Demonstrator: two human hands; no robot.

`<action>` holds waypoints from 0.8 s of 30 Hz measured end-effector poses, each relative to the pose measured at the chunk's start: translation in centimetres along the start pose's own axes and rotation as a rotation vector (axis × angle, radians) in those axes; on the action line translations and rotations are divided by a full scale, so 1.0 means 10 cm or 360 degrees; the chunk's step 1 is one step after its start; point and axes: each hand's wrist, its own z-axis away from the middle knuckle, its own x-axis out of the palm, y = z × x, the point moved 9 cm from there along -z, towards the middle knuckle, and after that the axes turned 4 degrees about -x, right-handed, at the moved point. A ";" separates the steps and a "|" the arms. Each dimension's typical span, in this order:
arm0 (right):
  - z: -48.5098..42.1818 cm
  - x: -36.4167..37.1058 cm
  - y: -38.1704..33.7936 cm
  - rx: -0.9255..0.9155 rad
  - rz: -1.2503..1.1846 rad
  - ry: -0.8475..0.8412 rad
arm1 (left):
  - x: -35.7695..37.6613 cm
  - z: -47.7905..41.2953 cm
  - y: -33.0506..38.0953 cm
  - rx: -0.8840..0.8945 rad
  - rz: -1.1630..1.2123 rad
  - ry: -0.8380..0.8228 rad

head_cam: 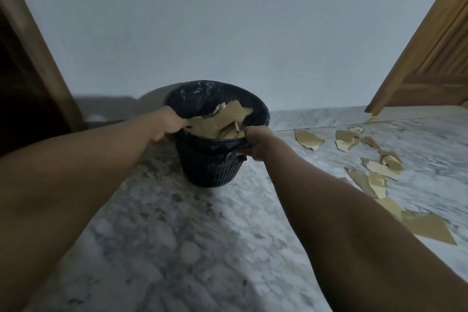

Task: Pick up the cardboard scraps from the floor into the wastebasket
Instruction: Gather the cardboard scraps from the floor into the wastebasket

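Note:
A dark mesh wastebasket (210, 167) with a black liner stands on the marble floor near the wall. Brown cardboard scraps (217, 121) fill it up to the rim. My left hand (167, 123) grips the rim on its left side. My right hand (255, 143) grips the rim and liner on its right front side. Several more cardboard scraps (379, 167) lie scattered on the floor to the right, the largest scrap (428, 228) nearest me beside my right forearm.
A plain pale wall (228, 20) rises behind the basket. A wooden door frame (33, 45) stands at the left and a wooden door (435, 58) at the right. Grey marble floor (190, 248) stretches between my arms.

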 end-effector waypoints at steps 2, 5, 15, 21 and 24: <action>0.07 -0.19 -0.17 -0.0025 0.0057 -0.0020 | 0.02 0.13 0.29 0.0009 0.0152 -0.0017; 0.11 -0.76 -0.37 0.0076 0.0234 -0.0047 | 0.25 0.30 0.82 0.0045 0.0201 -0.0079; 0.27 -4.09 -0.86 -0.0112 0.0013 0.0506 | 2.31 0.91 3.24 0.0488 0.0273 -0.0386; 0.41 -5.76 -0.36 -0.0439 -0.0626 0.1002 | 3.95 1.25 4.42 0.0598 0.0311 -0.0401; 0.43 -6.36 -0.09 -0.0489 -0.0787 0.1264 | 4.47 1.41 4.77 0.0694 0.0126 -0.0360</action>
